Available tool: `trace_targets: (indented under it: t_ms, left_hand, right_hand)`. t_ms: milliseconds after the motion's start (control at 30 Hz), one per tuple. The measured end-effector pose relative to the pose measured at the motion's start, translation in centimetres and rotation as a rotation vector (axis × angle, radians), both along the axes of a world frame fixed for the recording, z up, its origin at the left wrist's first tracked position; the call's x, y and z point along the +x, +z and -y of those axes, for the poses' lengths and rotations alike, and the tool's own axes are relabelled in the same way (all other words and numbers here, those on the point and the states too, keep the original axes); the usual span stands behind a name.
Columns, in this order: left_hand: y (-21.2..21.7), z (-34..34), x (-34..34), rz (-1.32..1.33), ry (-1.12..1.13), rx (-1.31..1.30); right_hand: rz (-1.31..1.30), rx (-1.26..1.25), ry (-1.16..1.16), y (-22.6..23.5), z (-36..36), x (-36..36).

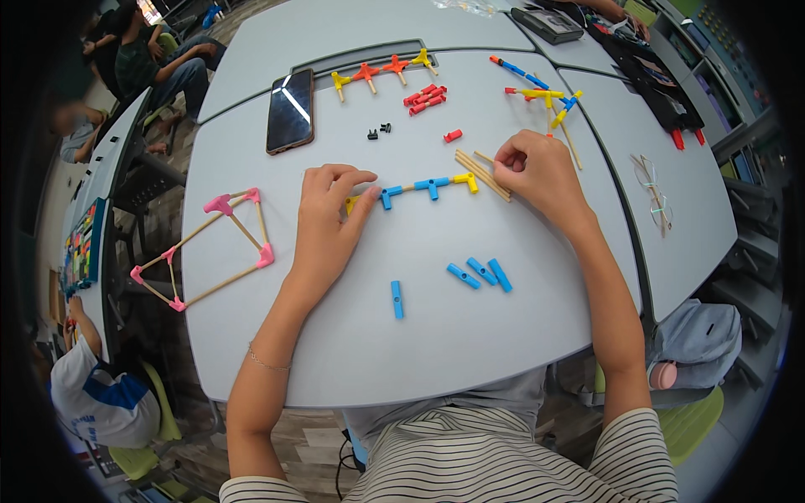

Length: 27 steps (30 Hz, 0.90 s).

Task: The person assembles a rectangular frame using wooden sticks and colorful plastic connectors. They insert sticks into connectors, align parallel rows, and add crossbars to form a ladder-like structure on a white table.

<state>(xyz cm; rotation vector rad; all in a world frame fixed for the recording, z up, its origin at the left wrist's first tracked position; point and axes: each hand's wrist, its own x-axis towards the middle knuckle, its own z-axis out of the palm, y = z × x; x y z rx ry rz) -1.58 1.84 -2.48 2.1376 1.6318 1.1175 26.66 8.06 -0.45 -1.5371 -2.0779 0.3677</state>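
Note:
A row of wooden sticks joined by blue and yellow plastic connectors (pixel 432 188) lies across the middle of the table. My left hand (pixel 329 225) is at its left end, thumb and index finger on either side of it, with a yellow connector partly hidden between them. Beside the row's right end, several loose wooden sticks (pixel 481 176) lie in a slanted bundle. Over them, my right hand (pixel 537 174) pinches one wooden stick (pixel 484 157); its far end shows past the fingertips. Nearer me lie several blue tube connectors (pixel 463 276), one of them apart from the others.
A pink-jointed stick frame (pixel 222 282) stands at the left. Farther back are a phone (pixel 290 111), red connectors (pixel 425 99), small black pieces (pixel 379 132), a row of red and yellow joints (pixel 366 74) and another stick build (pixel 549 99). Glasses (pixel 653 193) lie at the right.

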Motion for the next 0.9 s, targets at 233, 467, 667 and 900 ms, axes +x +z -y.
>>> trace_targets:
  t_ms: [233,467,667,900]
  left_hand:
    - [2.1,-2.5,5.1,-0.202,-0.359,0.034]
    - [0.6,-4.9,7.9,-0.306,-0.351,0.006]
    - [1.0,-5.0,5.8,-0.005,-0.234,-0.057]
    - [1.7,-5.3,5.2,0.091,-0.218,-0.091]
  right_hand:
    - [-0.273,-0.088,0.007,0.6,-0.2,0.0]
    - [-0.672,-0.328,0.156,1.0,-0.1,-0.2]
    - [-0.623,-0.492,0.168,2.0,1.5,-1.0]
    - [-0.781,-0.634,0.15,1.1,2.2,-2.4]
